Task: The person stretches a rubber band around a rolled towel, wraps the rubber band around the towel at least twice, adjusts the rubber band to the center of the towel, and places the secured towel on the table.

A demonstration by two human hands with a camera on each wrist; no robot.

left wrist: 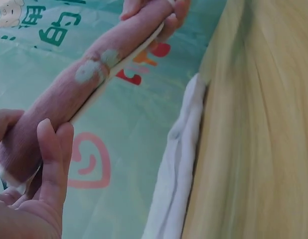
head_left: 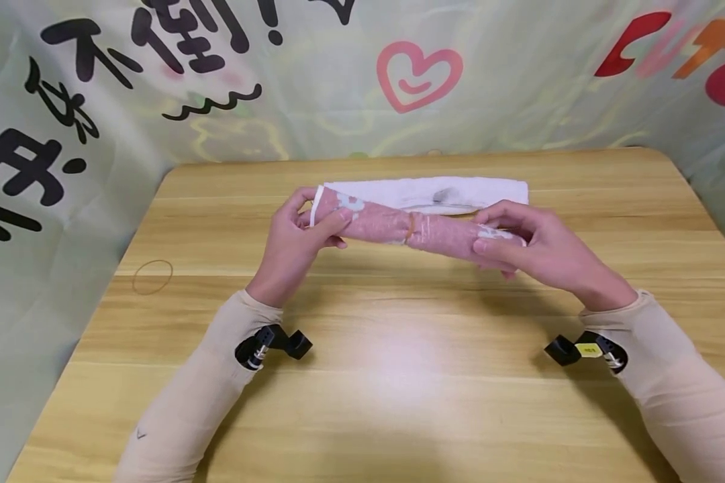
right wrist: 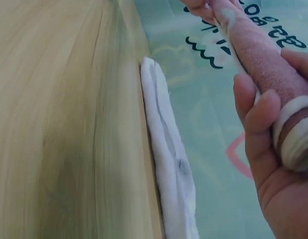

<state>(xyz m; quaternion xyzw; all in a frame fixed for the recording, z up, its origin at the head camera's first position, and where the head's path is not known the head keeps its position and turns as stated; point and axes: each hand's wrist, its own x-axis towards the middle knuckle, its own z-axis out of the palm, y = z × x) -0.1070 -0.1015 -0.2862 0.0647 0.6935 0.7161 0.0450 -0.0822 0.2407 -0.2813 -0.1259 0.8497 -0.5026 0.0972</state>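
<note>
A rolled pink towel (head_left: 441, 233) with pale flower patches and a white edge is held in the air between both hands, its right end slightly lower. Around its middle sits a thin tan rubber band (head_left: 409, 228). The left hand (head_left: 299, 235) grips one end, thumb in front and fingers behind. At the other end the right hand (head_left: 540, 248) holds the roll between thumb and fingers. In the right wrist view, the spiral end of the pink towel (right wrist: 266, 62) shows beside the palm. Behind it lies a white folded towel (head_left: 489, 191) with a grey mark.
A second loose rubber band (head_left: 152, 277) lies on the left of the wooden table (head_left: 362, 402). A printed cloth curtain (head_left: 314, 94) with letters and a pink heart hangs behind the table and at its sides. Each wrist carries a small black camera mount.
</note>
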